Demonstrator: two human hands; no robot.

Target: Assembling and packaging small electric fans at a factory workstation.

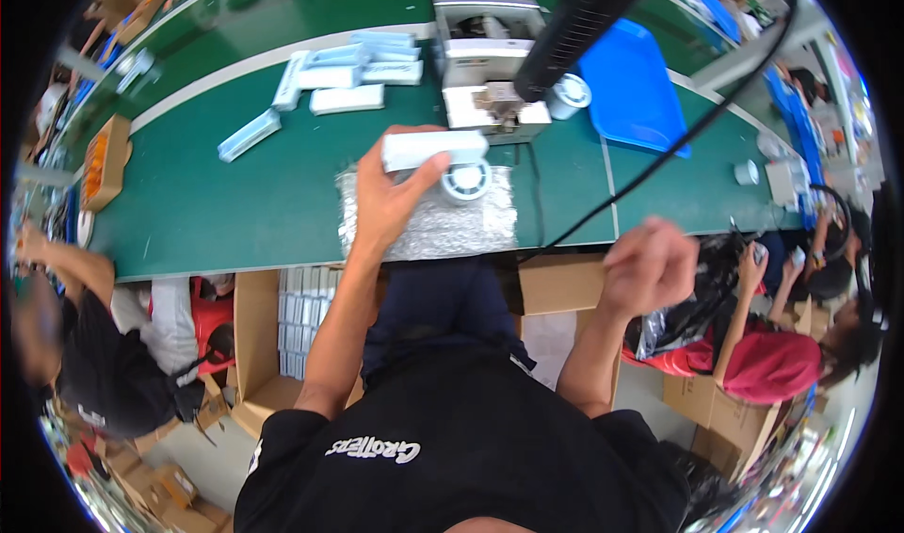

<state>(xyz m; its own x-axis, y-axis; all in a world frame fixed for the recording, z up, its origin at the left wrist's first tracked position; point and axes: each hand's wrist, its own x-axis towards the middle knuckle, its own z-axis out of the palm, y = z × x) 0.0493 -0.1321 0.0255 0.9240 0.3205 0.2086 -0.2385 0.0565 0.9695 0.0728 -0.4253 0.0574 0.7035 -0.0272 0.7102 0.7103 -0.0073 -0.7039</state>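
Note:
My left hand (384,201) is closed around a slim white box (428,149), thumb along its near side, above the front of the bench. Just below the box's right end, a white round piece with a dark slotted ring (466,181) shows over a sheet of silvery bubble wrap (424,232). Whether the hand also touches this round piece, I cannot tell. My right hand (654,265) is off to the right at the bench's front edge. Its fingers look curled but are smeared by motion, so anything in them is hidden.
A grey machine (490,62) stands ahead, a white round piece (569,96) beside it. Several pale boxes (348,98) lie at the far left, a blue tray (636,86) at the right. A dark arm and black cable (650,170) cross above. An open carton (256,331) sits below, and co-workers flank me.

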